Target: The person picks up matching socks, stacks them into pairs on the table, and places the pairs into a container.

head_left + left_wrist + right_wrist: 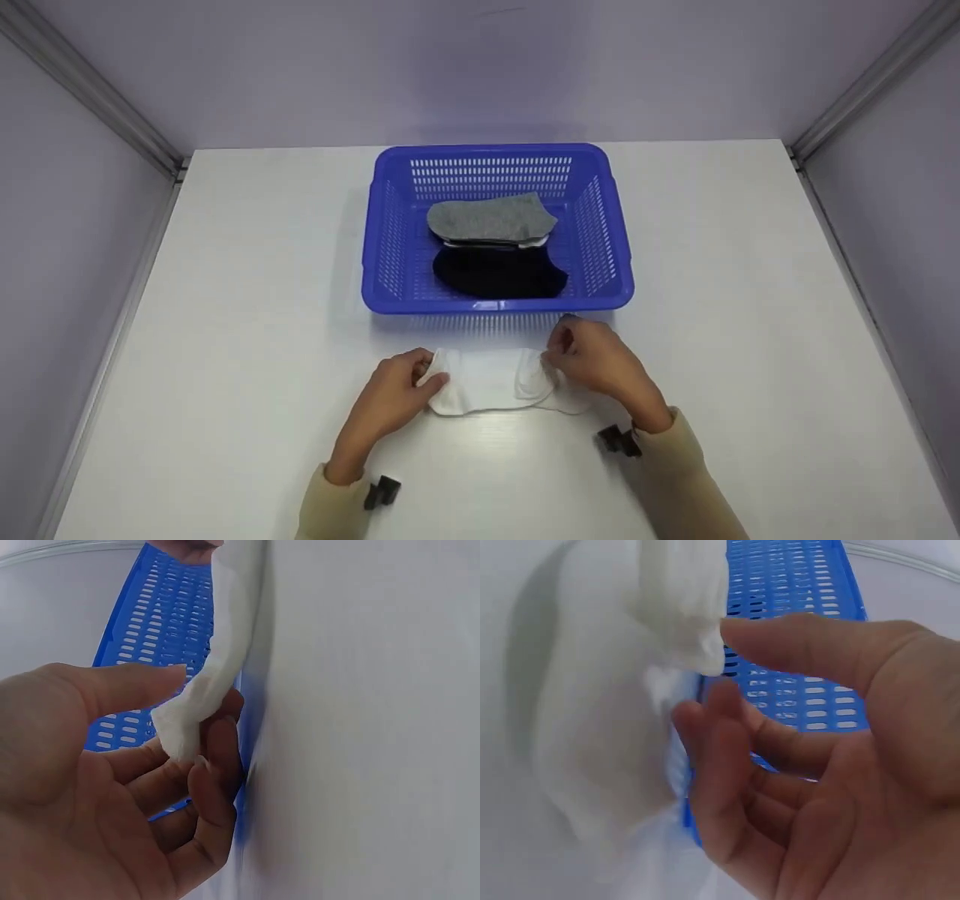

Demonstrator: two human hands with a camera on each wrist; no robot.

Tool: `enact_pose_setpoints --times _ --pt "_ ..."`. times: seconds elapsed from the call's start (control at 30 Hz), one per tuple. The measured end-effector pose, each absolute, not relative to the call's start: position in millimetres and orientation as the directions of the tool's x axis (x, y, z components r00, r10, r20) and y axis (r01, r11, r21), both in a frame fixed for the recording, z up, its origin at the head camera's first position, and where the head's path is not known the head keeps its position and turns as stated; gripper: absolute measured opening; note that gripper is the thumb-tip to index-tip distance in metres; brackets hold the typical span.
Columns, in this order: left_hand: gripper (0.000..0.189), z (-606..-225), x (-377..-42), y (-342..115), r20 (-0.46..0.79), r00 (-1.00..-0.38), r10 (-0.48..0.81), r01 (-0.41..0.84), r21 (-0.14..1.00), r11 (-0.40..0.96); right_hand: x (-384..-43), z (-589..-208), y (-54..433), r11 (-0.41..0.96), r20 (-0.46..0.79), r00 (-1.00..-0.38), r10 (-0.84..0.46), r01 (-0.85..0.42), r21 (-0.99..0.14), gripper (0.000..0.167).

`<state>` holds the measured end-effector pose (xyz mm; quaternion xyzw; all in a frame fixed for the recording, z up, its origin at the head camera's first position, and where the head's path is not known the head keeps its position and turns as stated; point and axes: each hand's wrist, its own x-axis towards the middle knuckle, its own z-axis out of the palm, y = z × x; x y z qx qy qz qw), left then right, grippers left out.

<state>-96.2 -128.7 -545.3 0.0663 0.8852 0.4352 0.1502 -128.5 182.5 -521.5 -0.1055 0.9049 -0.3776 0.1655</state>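
A pair of white socks (pixel 487 382) lies on the table in front of the basket, its right end folded over on itself. My left hand (pixel 399 394) holds the left end, with thumb and curled fingers around the fabric (pixel 196 705) in the left wrist view. At the other end, my right hand (pixel 598 360) has its thumb against the folded edge (pixel 697 645) and its fingers bent close under it. Part of the lower sock (pixel 566 401) sticks out to the right below the fold.
Behind the hands stands a blue plastic basket (pixel 621 289) with slotted walls. Inside it lie a grey sock (pixel 487 217), a black sock (pixel 499 272) and a strip of white fabric between them. Pale panels (pixel 480 67) enclose the white table (pixel 247 300) at the back and sides.
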Motion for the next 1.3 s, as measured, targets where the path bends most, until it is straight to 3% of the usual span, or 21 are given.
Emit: enact_pose_setpoints --times 0.07,0.2,0.3,0.4,0.57,0.77,0.87,1.0,1.1,1.3 --pt "0.026 -545 -98 -127 -0.205 -0.944 0.259 -0.008 0.797 0.603 -128 -516 182 0.667 -0.192 -0.924 -0.331 -0.085 -0.74 0.009" --pt "0.011 -542 -102 -123 -0.185 -0.934 0.304 -0.013 0.871 0.49 -124 -503 173 0.514 -0.232 -0.86 -0.454 -0.04 -0.857 0.01" --pt "0.017 -538 -104 -117 -0.172 -0.922 0.345 -0.041 0.934 0.356 -119 -497 159 0.394 -0.304 -0.784 -0.541 0.084 -0.915 0.021" --pt "0.028 -531 -104 -107 -0.163 -0.901 0.403 -0.049 0.959 0.279 -115 -497 144 0.34 -0.338 -0.749 -0.569 0.159 -0.927 0.038" --pt "0.043 -525 -98 -93 -0.154 -0.86 0.486 0.005 0.95 0.311 -114 -506 131 0.292 -0.36 -0.751 -0.554 0.23 -0.928 0.054" --pt "0.042 -527 -95 -92 -0.155 -0.837 0.524 0.038 0.94 0.339 -119 -508 142 0.252 -0.385 -0.755 -0.531 0.293 -0.922 0.044" --pt "0.039 -529 -95 -92 -0.166 -0.869 0.465 -0.019 0.952 0.305 -119 -502 150 0.17 -0.352 -0.745 -0.566 0.312 -0.935 0.04" --pt "0.054 -533 -95 -89 -0.215 -0.895 0.391 -0.126 0.962 0.242 -116 -492 160 0.011 -0.249 -0.724 -0.643 0.317 -0.949 0.05" --pt "0.064 -535 -94 -86 -0.259 -0.87 0.419 -0.213 0.965 0.154 -115 -488 163 -0.072 -0.196 -0.709 -0.677 0.329 -0.942 0.056" --pt "0.055 -535 -92 -81 -0.234 -0.795 0.56 -0.297 0.955 -0.023 -118 -487 165 -0.035 -0.25 -0.724 -0.643 0.353 -0.935 0.054"
